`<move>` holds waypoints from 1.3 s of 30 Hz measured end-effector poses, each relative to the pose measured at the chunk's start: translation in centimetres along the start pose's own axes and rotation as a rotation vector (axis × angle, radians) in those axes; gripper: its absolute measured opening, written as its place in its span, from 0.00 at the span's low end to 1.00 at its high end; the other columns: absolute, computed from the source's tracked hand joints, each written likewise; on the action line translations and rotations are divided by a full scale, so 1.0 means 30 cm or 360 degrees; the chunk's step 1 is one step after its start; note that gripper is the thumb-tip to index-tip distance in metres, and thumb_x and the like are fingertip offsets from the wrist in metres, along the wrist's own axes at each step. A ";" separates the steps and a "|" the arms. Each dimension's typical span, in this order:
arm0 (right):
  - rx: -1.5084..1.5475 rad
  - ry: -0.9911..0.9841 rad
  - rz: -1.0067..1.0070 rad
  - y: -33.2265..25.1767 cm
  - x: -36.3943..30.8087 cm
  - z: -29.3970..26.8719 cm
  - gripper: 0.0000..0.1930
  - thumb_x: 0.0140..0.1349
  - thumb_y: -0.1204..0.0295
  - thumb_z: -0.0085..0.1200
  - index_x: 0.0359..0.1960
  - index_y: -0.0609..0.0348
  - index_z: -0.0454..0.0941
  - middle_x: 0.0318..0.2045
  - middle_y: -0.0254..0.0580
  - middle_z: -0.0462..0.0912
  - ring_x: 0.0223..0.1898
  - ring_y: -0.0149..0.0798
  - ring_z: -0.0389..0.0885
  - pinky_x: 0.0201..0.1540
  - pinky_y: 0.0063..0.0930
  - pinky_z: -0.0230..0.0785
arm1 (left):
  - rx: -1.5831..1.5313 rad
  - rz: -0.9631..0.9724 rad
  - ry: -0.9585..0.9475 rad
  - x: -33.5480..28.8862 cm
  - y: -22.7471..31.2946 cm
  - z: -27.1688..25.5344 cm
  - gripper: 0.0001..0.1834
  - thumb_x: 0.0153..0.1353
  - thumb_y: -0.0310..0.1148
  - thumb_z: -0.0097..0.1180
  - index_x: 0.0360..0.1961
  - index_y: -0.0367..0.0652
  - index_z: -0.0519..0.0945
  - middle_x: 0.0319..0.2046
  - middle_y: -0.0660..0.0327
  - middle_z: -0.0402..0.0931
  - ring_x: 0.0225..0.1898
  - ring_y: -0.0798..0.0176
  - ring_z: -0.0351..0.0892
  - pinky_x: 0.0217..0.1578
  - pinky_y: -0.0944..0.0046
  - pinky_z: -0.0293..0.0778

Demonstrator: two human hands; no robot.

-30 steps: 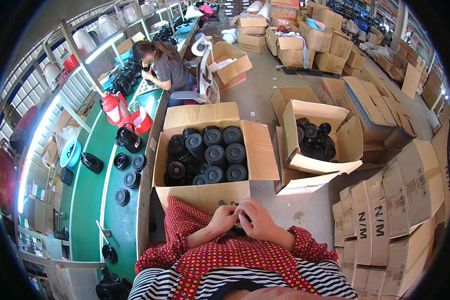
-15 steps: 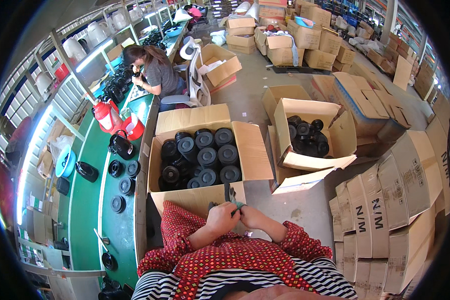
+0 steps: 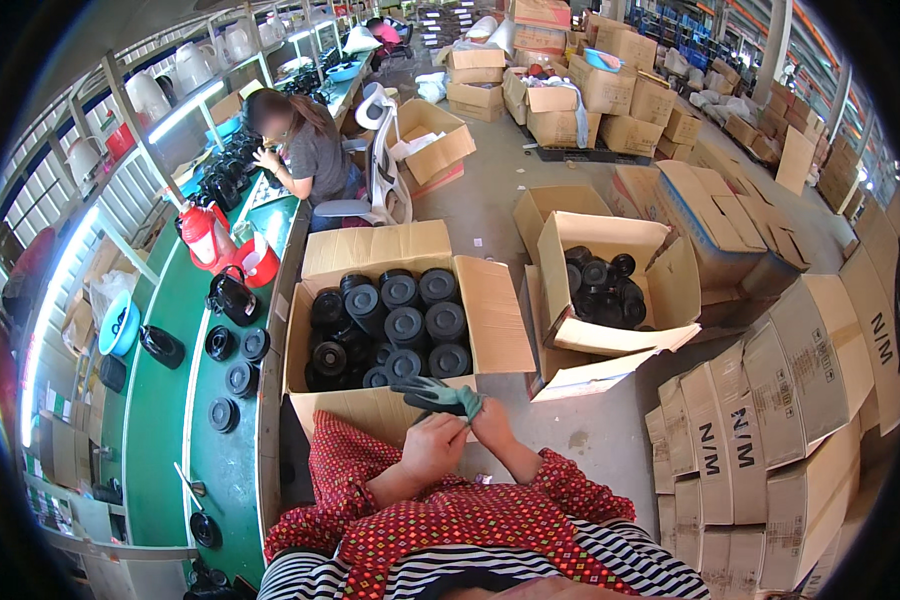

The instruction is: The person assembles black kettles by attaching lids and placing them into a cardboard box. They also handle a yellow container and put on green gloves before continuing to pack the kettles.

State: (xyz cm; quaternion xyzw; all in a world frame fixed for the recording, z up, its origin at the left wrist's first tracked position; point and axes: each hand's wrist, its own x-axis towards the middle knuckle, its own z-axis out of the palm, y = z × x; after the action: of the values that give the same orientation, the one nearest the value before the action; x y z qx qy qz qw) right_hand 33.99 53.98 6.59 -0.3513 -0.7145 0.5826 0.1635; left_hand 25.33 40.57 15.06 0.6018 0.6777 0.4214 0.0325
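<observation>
Just in front of the open carton (image 3: 382,410), both of my hands are together. A grey-green work glove (image 3: 442,396) with dark fingers covers the front of my right hand (image 3: 489,422), its fingers stretched out to the left. The back of that hand and the wrist are bare. My bare left hand (image 3: 432,450) sits just below, its fingers closed on the glove's edge near the right palm. Black cylindrical containers (image 3: 403,326) with round lids fill the carton beyond the glove, several standing upright and some tilted.
Left is a green workbench (image 3: 165,440) with black lids (image 3: 241,378), a black jug (image 3: 232,296) and a red container (image 3: 208,238). Another carton (image 3: 610,345) of black parts stands ahead right. Flattened cartons (image 3: 730,430) stack at right. A person (image 3: 305,140) sits farther along the bench.
The glove's fingers have swung from pointing away to pointing left, and more of the glove shows over my right hand. My left hand has shifted slightly lower. The whole view has moved a little.
</observation>
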 end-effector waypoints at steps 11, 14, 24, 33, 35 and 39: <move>0.1856 -0.0032 0.0459 -0.010 0.022 0.028 0.09 0.57 0.84 0.43 0.35 0.62 0.76 0.31 0.40 0.77 0.33 0.39 0.78 0.36 0.37 0.74 | -0.1760 -0.1368 -0.0105 -0.037 -0.080 0.072 0.05 0.74 0.32 0.53 0.41 0.42 0.77 0.29 0.73 0.72 0.30 0.79 0.68 0.29 0.74 0.66; 0.1835 0.0068 0.0218 -0.041 0.047 0.069 0.07 0.58 0.83 0.45 0.35 0.63 0.75 0.30 0.41 0.77 0.33 0.42 0.78 0.37 0.40 0.73 | -0.1465 -0.1076 -0.0131 -0.030 -0.068 0.069 0.07 0.74 0.33 0.51 0.40 0.42 0.76 0.28 0.72 0.71 0.28 0.79 0.66 0.29 0.75 0.65; 0.0413 0.0076 -0.0138 -0.001 0.126 0.086 0.10 0.64 0.76 0.46 0.46 0.60 0.72 0.40 0.42 0.77 0.41 0.41 0.76 0.47 0.39 0.70 | -0.0624 -0.0511 -0.0358 -0.023 -0.001 0.064 0.09 0.67 0.31 0.59 0.35 0.37 0.74 0.24 0.51 0.75 0.25 0.54 0.77 0.28 0.56 0.71; 0.1594 -0.0527 0.0349 -0.010 0.058 0.068 0.16 0.70 0.70 0.46 0.58 0.56 0.69 0.51 0.42 0.77 0.51 0.39 0.76 0.56 0.35 0.67 | -0.0636 -0.0339 -0.0506 -0.043 0.032 0.082 0.10 0.65 0.30 0.59 0.32 0.37 0.73 0.25 0.47 0.75 0.26 0.44 0.77 0.28 0.51 0.72; 0.1479 -0.0455 0.0290 -0.002 0.086 0.078 0.18 0.71 0.68 0.45 0.61 0.55 0.68 0.54 0.42 0.77 0.54 0.38 0.75 0.59 0.34 0.66 | -0.0639 -0.0328 -0.0502 -0.047 0.038 0.084 0.10 0.65 0.30 0.59 0.32 0.37 0.72 0.25 0.46 0.76 0.27 0.42 0.78 0.28 0.51 0.72; 0.0958 -0.0210 0.0107 0.026 0.188 0.096 0.21 0.74 0.66 0.45 0.66 0.54 0.66 0.58 0.42 0.77 0.58 0.37 0.75 0.63 0.33 0.65 | -0.0567 -0.0351 -0.0503 -0.046 0.051 0.082 0.09 0.65 0.30 0.59 0.33 0.37 0.72 0.26 0.46 0.76 0.28 0.40 0.78 0.29 0.50 0.72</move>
State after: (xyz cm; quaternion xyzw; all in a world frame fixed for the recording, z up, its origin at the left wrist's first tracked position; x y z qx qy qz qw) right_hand 28.43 55.86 4.10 -0.2720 -0.5069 0.7946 0.1940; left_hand 28.27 40.58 13.77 0.5673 0.6408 0.4289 0.2892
